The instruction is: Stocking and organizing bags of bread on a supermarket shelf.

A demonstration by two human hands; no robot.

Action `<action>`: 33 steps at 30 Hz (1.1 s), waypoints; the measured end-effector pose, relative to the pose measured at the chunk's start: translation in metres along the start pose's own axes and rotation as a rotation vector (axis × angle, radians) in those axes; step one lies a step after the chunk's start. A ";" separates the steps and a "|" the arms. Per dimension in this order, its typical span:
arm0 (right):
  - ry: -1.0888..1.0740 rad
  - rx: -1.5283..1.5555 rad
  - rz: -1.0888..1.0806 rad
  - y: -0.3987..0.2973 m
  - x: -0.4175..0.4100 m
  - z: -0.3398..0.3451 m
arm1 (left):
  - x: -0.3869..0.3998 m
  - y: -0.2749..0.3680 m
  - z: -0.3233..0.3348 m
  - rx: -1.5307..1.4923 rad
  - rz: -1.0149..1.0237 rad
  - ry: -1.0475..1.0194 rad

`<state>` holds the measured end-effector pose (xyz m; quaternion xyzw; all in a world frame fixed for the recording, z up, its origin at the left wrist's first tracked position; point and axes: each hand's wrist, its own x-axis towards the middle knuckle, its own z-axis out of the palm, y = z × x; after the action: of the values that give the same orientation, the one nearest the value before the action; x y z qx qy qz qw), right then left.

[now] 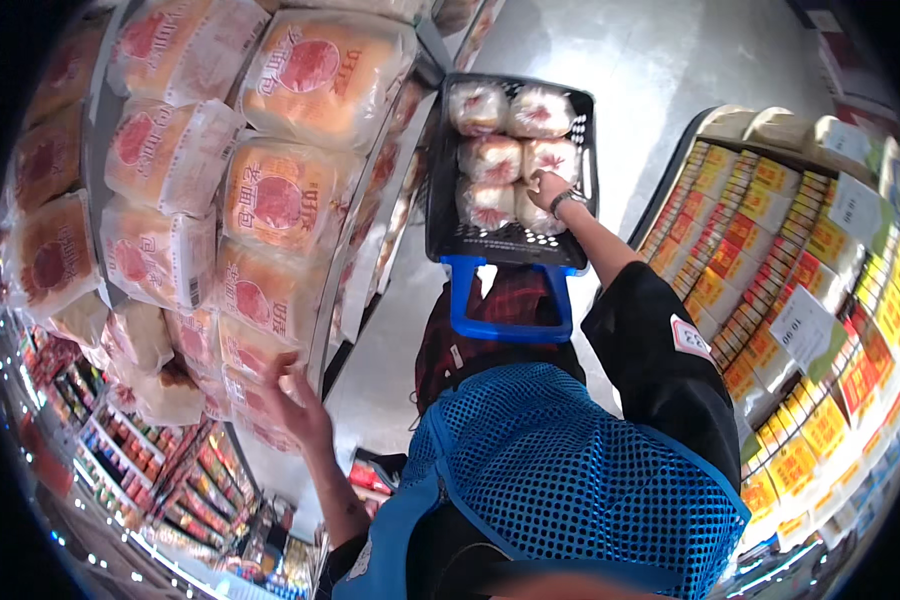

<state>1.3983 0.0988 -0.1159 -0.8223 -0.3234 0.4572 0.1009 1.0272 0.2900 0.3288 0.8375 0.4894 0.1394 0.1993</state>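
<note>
A black plastic shopping basket with a blue handle is in front of my legs. In it, several clear-wrapped bread loaves with red print sit in two columns. My right hand reaches over the right column, its fingers curled at a wrapped loaf; whether they grip the wrapper is unclear. On the left, my left hand is raised beside a stack of plastic-bagged bread, fingers apart and slightly blurred. I see nothing held in it, and cannot tell if it touches the lower packs.
Large bagged loaves fill the shelf at my left, with lower shelf tiers beneath. To the right stands a display rack of yellow-and-red labelled packages with price cards. Grey floor runs between them. Further shelves of goods are at the lower left.
</note>
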 end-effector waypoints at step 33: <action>0.273 0.494 -1.076 -0.375 -0.470 -0.240 | -0.017 0.020 -0.064 -0.740 0.813 -0.149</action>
<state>1.2543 0.1253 0.5151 -0.5472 -0.5621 0.2939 0.5462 1.0070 0.2789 0.3943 0.8407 0.0299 0.3081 0.4443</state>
